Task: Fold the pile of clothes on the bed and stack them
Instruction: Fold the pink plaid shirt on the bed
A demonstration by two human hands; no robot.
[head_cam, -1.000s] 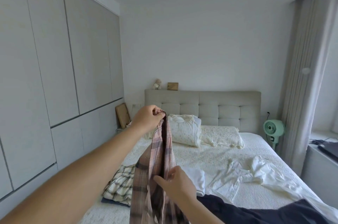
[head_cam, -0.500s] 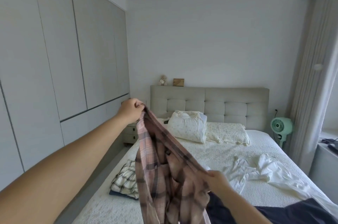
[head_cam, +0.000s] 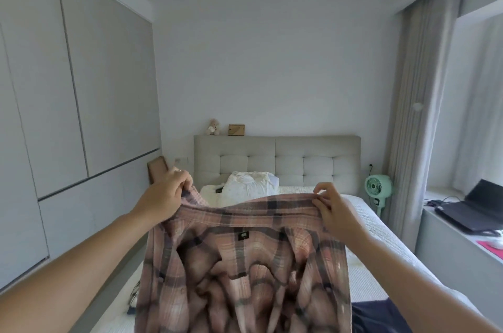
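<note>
Plaid shirt (head_cam: pixel 245 272), pink with dark grey checks, hangs spread in the air in front of us, above the near end of the bed (head_cam: pixel 364 226). Our left hand (head_cam: pixel 163 199) pinches the top edge at its left end, fingers curled around the cloth. Our right hand (head_cam: pixel 333 208) grips the same edge at the right end, thumb and fingers closed on the fabric. Between our hands the top edge sags slightly, and a small dark label (head_cam: pixel 243 235) shows just below it, near the middle. The lower part of the shirt is blurred and runs out of view at the bottom. Behind the shirt, at the far end of the bed, a white pillow (head_cam: pixel 250 187) leans against a padded grey headboard (head_cam: pixel 277 161). A dark garment (head_cam: pixel 378 316) lies on the near right part of the bed, partly hidden by the shirt. A mint green fan (head_cam: pixel 377 188) stands to the right of the bed, beside a long pale curtain (head_cam: pixel 416 104). Farther right, a black laptop (head_cam: pixel 473 210) sits open on a window ledge. Tall grey wardrobe doors (head_cam: pixel 68 87) fill the left wall.
</note>
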